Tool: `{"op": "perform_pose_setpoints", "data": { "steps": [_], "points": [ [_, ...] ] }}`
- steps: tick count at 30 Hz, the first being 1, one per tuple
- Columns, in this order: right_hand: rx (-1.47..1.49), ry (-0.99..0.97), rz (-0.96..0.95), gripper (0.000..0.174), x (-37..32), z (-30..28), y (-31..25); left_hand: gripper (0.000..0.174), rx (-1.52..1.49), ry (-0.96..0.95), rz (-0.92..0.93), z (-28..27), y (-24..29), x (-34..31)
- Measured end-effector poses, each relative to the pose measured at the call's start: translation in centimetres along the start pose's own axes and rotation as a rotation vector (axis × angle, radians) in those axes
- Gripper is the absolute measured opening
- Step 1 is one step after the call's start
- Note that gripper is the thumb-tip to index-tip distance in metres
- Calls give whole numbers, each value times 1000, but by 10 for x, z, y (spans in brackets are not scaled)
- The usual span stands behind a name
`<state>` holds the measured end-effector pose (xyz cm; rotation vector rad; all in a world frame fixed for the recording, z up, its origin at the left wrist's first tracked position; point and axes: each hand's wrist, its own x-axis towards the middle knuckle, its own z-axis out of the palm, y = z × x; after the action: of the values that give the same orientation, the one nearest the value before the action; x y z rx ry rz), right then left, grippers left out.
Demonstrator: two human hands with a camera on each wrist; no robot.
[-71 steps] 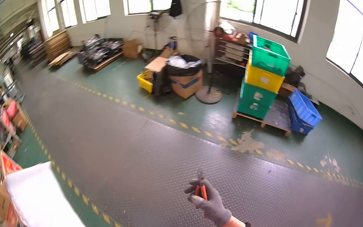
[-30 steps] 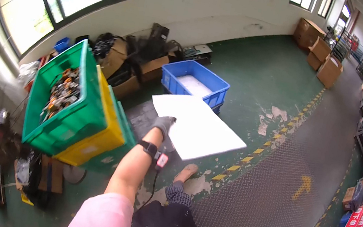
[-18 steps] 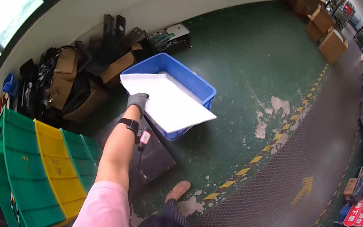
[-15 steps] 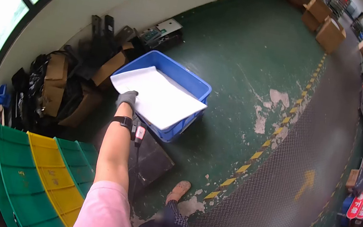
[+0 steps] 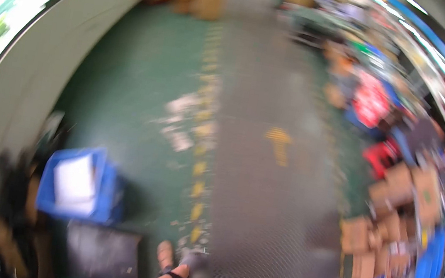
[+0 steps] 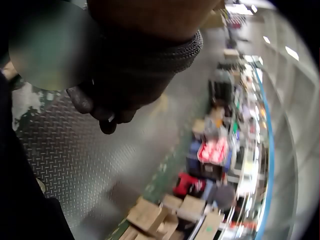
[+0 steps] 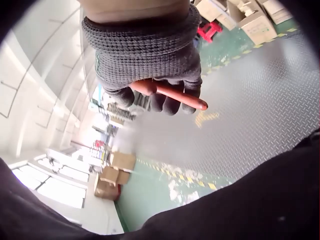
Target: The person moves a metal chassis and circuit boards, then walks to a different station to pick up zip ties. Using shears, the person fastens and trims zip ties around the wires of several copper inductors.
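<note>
Red-handled tool sits clasped in the right grip; left grip hangs loosely curled, empty.

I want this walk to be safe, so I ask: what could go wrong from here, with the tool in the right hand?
1. The right hand grips a red-handled tool near the leg; a stumble could drop it or jab the thigh.
2. Boxes crowd the aisle's edge and the head view is blurred, so a foot might catch one.
</note>
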<state>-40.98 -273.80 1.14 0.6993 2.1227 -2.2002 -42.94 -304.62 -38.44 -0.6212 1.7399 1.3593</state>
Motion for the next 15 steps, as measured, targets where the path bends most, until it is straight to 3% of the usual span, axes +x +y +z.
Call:
{"op": "perform_pose_setpoints", "data": {
  "steps": [2,3,4,5,6,10,15],
  "points": [
    [-42,17,-115,36,-7,-100,23,22,212,-55,65,60,122,-66],
    [-22,117,-119,24,-13,-138,27,24,309,-113,218,96,108,-12],
    [1,208,-113,14,-18,-172,27,24,193,-203,248,122,119,22],
    [50,344,-146,14,-29,-211,28,22,290,-223,372,141,163,6],
    [73,421,-115,17,-40,-246,30,19,333,-158,276,167,207,-15],
    [319,676,-116,33,-83,-358,45,15,501,-70,284,273,275,-14],
    [473,825,-100,42,-80,-475,69,16,689,-184,370,419,328,16]
  ]
}}
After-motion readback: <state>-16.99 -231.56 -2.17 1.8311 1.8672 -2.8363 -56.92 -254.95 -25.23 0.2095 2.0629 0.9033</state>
